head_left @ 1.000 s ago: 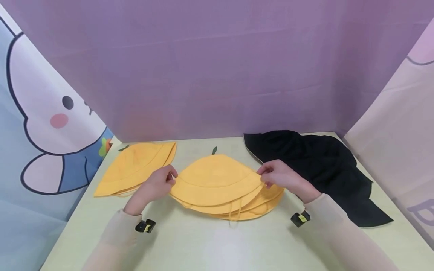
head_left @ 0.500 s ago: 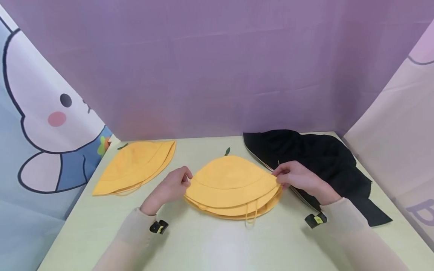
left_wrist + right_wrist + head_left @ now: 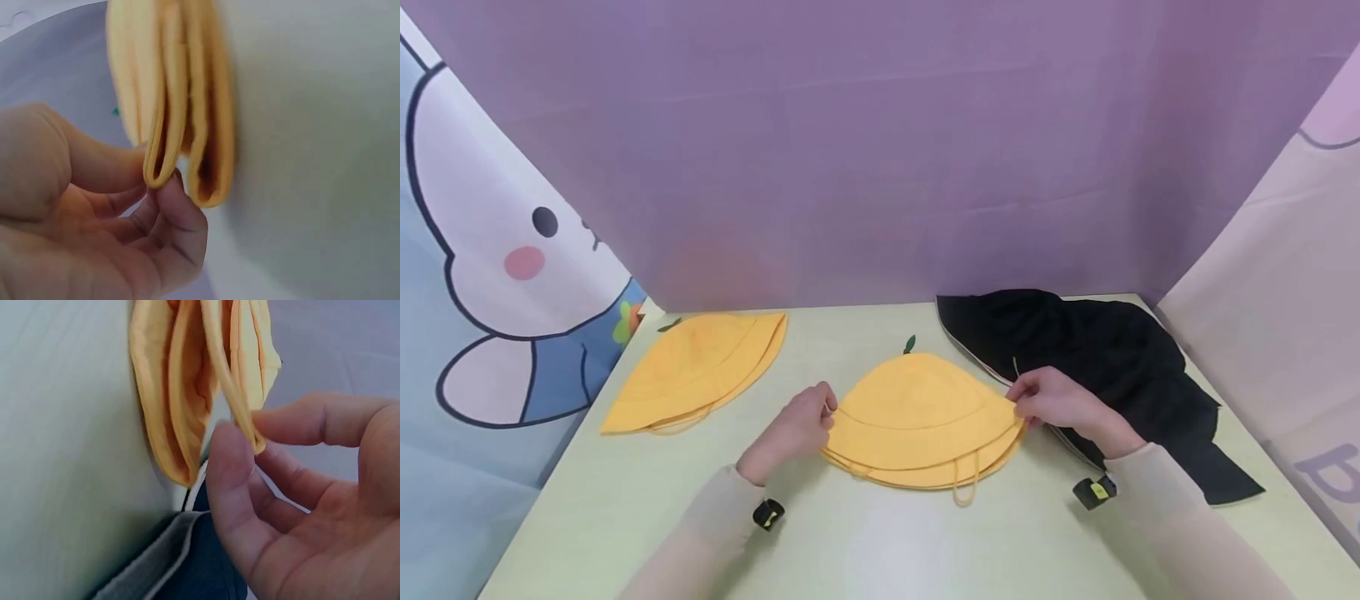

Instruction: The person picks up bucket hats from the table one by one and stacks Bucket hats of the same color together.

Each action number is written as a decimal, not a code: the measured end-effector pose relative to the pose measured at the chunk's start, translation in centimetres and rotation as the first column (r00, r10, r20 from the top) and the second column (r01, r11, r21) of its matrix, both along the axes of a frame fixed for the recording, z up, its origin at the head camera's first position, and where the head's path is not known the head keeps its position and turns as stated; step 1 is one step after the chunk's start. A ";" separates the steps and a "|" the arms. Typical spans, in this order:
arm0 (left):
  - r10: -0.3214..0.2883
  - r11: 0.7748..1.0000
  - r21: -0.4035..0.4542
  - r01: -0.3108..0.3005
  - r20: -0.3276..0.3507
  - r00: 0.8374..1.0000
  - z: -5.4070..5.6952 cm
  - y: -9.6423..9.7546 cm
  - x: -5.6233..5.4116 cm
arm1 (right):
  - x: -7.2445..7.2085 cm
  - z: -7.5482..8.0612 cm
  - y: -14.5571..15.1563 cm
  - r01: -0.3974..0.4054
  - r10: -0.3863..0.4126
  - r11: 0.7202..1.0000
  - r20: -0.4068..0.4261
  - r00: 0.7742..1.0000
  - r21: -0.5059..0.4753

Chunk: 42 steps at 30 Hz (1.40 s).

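Note:
A flattened yellow bucket hat (image 3: 917,400) with a small green leaf on its crown is stretched between both hands. My left hand (image 3: 801,425) pinches the left end of its brim, and my right hand (image 3: 1063,407) pinches the right end. Beneath it lies another folded yellow hat (image 3: 219,156), mostly covered; only its brim edges show along the bottom and right. In both wrist views the lower hat's folded end sits just outside the finger and thumb. A thin yellow elastic loop (image 3: 966,490) hangs from the brim at the front.
A third yellow hat (image 3: 696,367) lies folded at the table's back left. Black hats (image 3: 1097,358), overlapping, spread over the right side, close behind my right hand. The pale table (image 3: 880,550) meets a purple cloth backdrop (image 3: 880,167), with printed cloths at both sides.
Both hands have carried the upper hat rightwards, then slightly down towards the front, so it covers more of the lower hat. The left-hand hat and the black hats have stayed put.

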<state>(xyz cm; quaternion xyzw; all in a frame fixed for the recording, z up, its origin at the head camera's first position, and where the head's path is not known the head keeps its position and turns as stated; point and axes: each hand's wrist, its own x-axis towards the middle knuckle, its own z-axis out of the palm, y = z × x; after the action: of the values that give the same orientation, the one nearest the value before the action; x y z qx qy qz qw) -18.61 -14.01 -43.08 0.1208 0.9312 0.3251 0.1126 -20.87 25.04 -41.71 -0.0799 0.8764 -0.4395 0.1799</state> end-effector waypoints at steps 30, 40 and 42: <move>-0.014 0.994 -0.104 0.012 -0.021 1.000 -0.8 1.0 -0.4 | 0.8 1.3 -7.3 -0.001 0.116 0.842 -0.180 0.977 0.539; 0.051 0.999 -0.006 -0.050 0.096 0.994 0.0 -0.1 -0.7 | 0.3 0.5 -7.6 -0.031 0.160 0.801 -0.164 0.973 0.597; 0.054 0.998 0.012 -0.055 0.084 0.995 0.2 -0.7 -0.9 | 0.1 0.4 -7.7 -0.037 0.177 0.792 -0.172 0.969 0.609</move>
<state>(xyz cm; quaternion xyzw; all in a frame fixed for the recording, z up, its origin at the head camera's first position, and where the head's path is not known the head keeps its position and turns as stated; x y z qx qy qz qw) -19.51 -14.73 -42.90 0.0825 0.9262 0.3394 0.1419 -20.72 17.34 -41.30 -0.1165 0.9787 -0.1161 0.1227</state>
